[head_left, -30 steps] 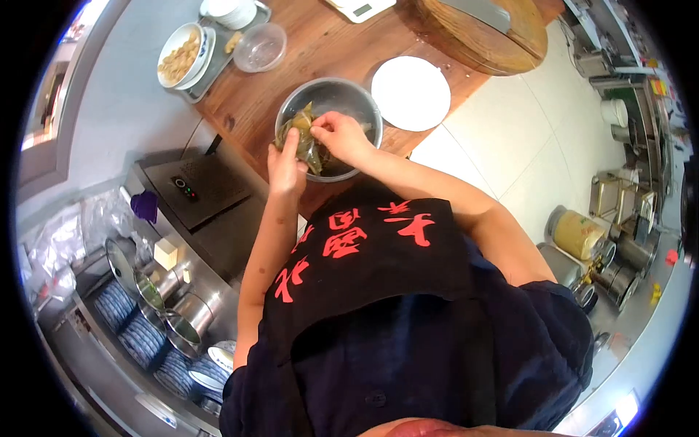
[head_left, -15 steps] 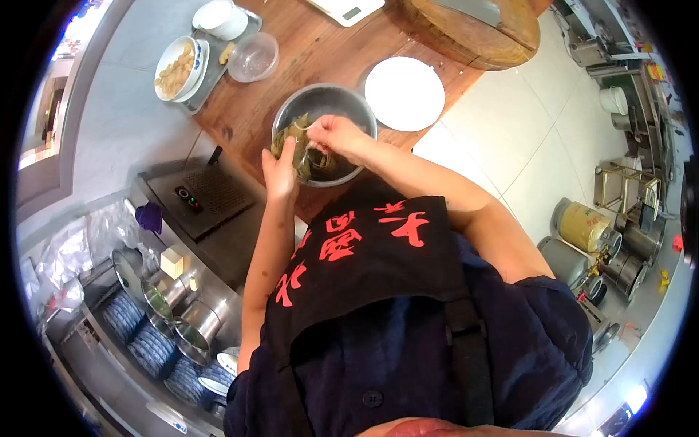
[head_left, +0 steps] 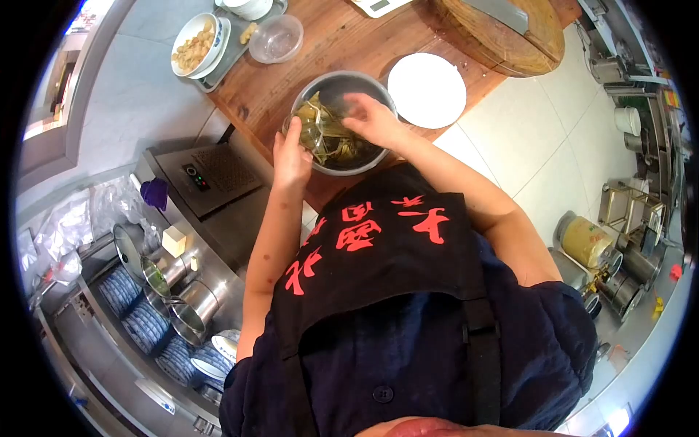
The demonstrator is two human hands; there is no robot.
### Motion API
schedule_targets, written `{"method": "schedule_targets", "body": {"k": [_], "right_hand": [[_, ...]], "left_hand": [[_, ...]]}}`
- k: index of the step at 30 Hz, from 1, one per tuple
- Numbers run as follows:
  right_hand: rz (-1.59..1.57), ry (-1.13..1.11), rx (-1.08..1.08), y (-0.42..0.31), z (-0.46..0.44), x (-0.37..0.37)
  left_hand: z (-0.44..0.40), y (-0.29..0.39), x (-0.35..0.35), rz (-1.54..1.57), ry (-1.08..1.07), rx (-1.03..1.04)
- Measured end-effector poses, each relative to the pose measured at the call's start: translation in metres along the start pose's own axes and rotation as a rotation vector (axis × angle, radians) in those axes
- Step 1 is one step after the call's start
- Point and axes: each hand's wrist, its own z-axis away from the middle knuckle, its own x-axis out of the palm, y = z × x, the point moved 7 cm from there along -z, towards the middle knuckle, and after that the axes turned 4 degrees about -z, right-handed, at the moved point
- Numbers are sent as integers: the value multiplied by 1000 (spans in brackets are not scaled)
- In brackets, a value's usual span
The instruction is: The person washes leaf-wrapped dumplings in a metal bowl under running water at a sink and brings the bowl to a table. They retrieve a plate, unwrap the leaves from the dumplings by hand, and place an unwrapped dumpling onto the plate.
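A metal bowl (head_left: pixel 342 172) holds green-brown leaf-wrapped bundles that look like zongzi. At its left side, my left hand (head_left: pixel 292 154) grips one zongzi (head_left: pixel 313 119), thumb in front; its other fingers are mostly hidden. A pale string (head_left: pixel 314 106) runs across the leaves. Over the right half of the bowl is my right hand (head_left: pixel 375 122), fingers apart and slightly blurred, with nothing visible in them. It is beside the zongzi, close to more leaves lower in the bowl. Just right of the bowl lies a white plate (head_left: pixel 427 90).
On the wooden table (head_left: pixel 349 51) stand a clear plastic tub (head_left: pixel 276 39), a bowl of light-brown pieces (head_left: pixel 195 46) on a tray, a scale (head_left: pixel 380 6) and a round chopping block (head_left: pixel 502 47) with a cleaver (head_left: pixel 499 13). A metal cooker (head_left: pixel 211 182) sits at lower left.
My right hand has come off the string and moved right, its fingers spreading. The left hand still holds the zongzi, now showing more of its leaves. The whole view has shifted slightly.
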Motion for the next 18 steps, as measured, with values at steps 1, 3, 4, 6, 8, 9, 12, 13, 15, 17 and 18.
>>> {"method": "schedule_targets", "body": {"k": [1, 3, 4, 6, 8, 9, 12, 13, 15, 17, 18], "right_hand": [[-64, 34, -57, -8, 0, 5], [-79, 19, -137, -27, 2, 11], [26, 53, -231, -36, 1, 13], [73, 106, -210, -32, -5, 10], [128, 138, -211, -31, -14, 1], [153, 150, -212, -31, -18, -2], [137, 267, -221, -26, -25, -19], [169, 262, -203, -23, -27, -20], [233, 252, -168, -18, -28, -20], [239, 254, -183, -13, -27, -26], [242, 254, -191, -11, -26, -29]], "left_hand": [[2, 1, 1, -64, 17, 30], [3, -3, 2, -178, 1, 76], [0, -9, 0, -227, -34, 99], [-4, -8, 6, -267, -95, 111], [1, -6, 7, -247, -128, 80], [4, -5, 6, -253, -112, 38], [10, 3, 7, -238, -76, -29], [12, 5, 8, -214, -76, -15], [10, 5, 8, -147, -113, -29], [5, 3, 6, -61, -183, -83], [5, 3, 7, -3, -191, -111]]}}
